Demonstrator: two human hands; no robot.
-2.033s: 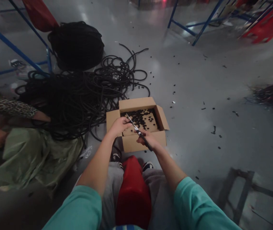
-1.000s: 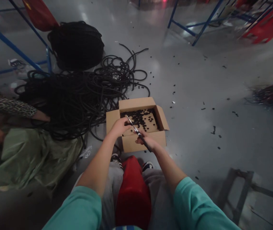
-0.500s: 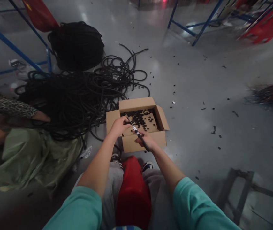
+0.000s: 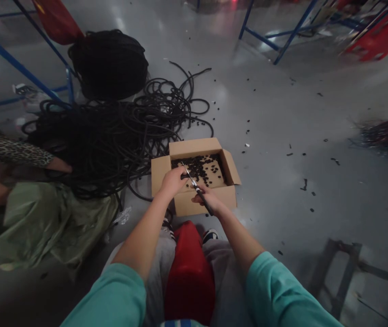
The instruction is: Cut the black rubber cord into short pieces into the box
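My right hand (image 4: 208,198) is wrapped round a pair of scissors (image 4: 198,190) with dark handles and bright blades, pointing up and left over an open cardboard box (image 4: 197,203). At the box's left side my left hand (image 4: 173,180) is closed, pinching a black cord (image 4: 184,175) whose short end shows at the fingertips, against the scissor blades. Most of that cord is hidden by the hand and forearm. Many small black cut pieces (image 4: 198,168) lie on the bottom of the box.
Left of the box spreads a tangled heap of black cord (image 4: 112,131), with a large coil (image 4: 108,66) behind it. Another person's hand (image 4: 59,164) reaches into the heap beside a green sheet (image 4: 57,218). A red stool (image 4: 190,272) stands between my legs; blue frames (image 4: 292,32) stand farther off.
My left hand has moved slightly right, nearer the scissors, and the cord's end now shows at the blades. The right hand with the scissors has barely shifted.
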